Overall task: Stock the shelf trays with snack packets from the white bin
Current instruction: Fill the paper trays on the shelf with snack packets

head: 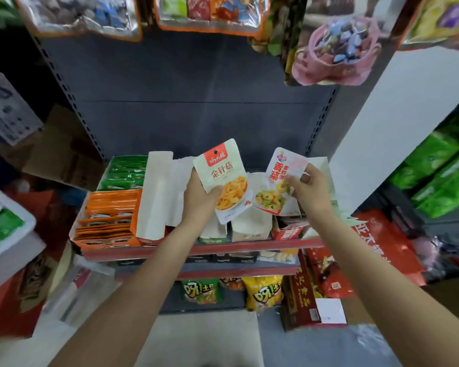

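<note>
Two packets up over the shelf: left hand (200, 200) grips the enoki mushroom packet (224, 181), right hand (306, 190) pinches the red-lettered packet (278, 181). Best match each to its own tray (251, 229) near the front edge.

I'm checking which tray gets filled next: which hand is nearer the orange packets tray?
Left. The left hand, holding a packet, is just right of the orange packets tray; the right hand is further right, across the shelf.
</note>
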Demonstrator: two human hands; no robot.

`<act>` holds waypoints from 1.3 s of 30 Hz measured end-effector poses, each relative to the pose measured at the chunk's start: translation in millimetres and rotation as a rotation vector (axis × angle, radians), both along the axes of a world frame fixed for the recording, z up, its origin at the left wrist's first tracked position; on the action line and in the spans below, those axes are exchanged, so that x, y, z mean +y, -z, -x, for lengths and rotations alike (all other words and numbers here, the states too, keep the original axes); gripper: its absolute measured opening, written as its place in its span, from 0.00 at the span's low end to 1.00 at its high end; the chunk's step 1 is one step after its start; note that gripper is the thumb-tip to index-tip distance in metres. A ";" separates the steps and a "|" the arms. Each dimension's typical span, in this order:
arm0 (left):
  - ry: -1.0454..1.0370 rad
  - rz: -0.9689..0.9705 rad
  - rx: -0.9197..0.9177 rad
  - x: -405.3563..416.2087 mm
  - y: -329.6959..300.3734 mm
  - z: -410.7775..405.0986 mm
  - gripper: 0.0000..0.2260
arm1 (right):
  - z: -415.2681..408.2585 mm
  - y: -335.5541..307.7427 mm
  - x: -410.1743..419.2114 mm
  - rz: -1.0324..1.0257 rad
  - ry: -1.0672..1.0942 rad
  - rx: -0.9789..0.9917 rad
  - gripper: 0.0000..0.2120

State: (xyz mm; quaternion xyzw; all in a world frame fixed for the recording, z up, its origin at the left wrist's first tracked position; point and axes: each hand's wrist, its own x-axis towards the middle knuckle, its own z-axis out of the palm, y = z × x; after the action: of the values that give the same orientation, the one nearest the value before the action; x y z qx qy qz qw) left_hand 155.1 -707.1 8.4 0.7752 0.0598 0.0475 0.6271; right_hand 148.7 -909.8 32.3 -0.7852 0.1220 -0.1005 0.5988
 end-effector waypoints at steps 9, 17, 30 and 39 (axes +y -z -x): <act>0.017 -0.148 -0.023 -36.4 -3.0 -2.6 0.14 | -6.7 5.4 -56.5 0.350 -0.066 -0.022 0.05; -0.025 -0.223 -0.001 -61.7 4.3 -5.7 0.12 | -32.4 24.8 -67.7 0.651 -0.333 0.074 0.01; -0.078 -0.209 0.050 -74.4 11.7 -8.7 0.10 | -40.0 38.9 -84.8 0.986 -0.976 0.431 0.16; 0.019 -0.172 0.077 -60.5 17.0 -18.5 0.08 | -54.3 30.5 -76.4 0.531 -0.630 0.111 0.25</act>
State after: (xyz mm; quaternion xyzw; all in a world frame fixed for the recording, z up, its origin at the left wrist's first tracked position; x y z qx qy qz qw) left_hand 173.6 -767.6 -8.6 0.8281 0.0723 0.0167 0.5557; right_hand 203.0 -986.2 1.8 -0.9154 -0.1224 0.1019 0.3697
